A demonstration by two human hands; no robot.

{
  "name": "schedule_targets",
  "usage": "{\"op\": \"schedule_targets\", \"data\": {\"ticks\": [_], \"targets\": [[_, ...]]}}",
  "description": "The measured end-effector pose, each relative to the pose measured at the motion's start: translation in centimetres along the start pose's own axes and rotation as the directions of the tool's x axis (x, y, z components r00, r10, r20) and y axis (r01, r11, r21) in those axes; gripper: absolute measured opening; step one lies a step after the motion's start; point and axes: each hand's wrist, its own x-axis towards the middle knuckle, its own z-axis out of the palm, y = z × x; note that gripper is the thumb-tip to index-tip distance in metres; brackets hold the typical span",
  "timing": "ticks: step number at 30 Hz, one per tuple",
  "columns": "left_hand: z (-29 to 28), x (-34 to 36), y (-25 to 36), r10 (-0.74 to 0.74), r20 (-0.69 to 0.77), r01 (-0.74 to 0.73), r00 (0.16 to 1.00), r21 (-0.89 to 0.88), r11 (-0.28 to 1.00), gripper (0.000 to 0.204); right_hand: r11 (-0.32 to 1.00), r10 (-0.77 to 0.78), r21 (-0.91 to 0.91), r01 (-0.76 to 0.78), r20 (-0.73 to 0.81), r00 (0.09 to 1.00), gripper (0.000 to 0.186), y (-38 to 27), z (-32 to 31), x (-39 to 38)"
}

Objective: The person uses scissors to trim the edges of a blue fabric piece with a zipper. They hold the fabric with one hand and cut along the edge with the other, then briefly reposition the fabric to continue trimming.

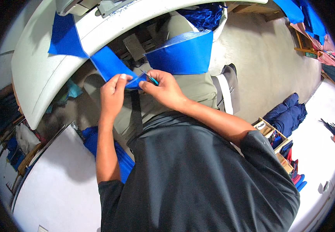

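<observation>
My left hand (114, 91) is closed, with its thumb and fingertips pinching the edge of a blue fabric piece (109, 63). A pale stitched seam runs along that edge between my hands. My right hand (163, 88) is closed around a small tool (152, 79) with a teal handle and a thin dark tip; its exact kind is too small to tell. The right thumb presses at the end of the fabric. From my hands the blue cloth stretches up to the white table, where another blue piece (65, 36) lies joined to it at a narrow point.
A sewing machine (107, 7) stands on the curved white table (34, 81). A stack of blue fabric pieces (181, 53) rests on my lap. Beyond it, a white sack (221, 23) holds blue scraps. At right are wooden boxes (270, 131) and dark blue bundles (285, 114).
</observation>
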Motion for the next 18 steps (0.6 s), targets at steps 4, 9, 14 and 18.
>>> {"op": "schedule_targets", "data": {"ticks": [4,9,14,18], "targets": [[-1.8,-1.1,-1.7,-0.093,0.030,0.090,0.995,0.093,0.992,0.038,0.982,-0.170,-0.117,0.149,-0.192,0.967,0.015,-2.2,-6.1,-1.5],[-2.5,-1.4,-1.0,0.026,0.071,-0.030,0.997,0.053,0.998,0.021,0.973,0.051,0.220,0.074,-0.513,0.857,0.014,-2.2,-16.1,0.3],[-1.1,0.7,-1.3,0.043,-0.134,-0.028,0.990,0.115,0.993,0.022,0.991,0.019,0.122,0.062,-0.567,0.823,0.014,-0.7,-19.5,2.3],[-0.2,1.7,-0.7,0.080,-0.168,-0.049,0.983,0.181,0.982,0.023,0.999,-0.005,-0.037,-0.023,-0.622,0.783,0.017,1.8,-20.5,3.4]]}}
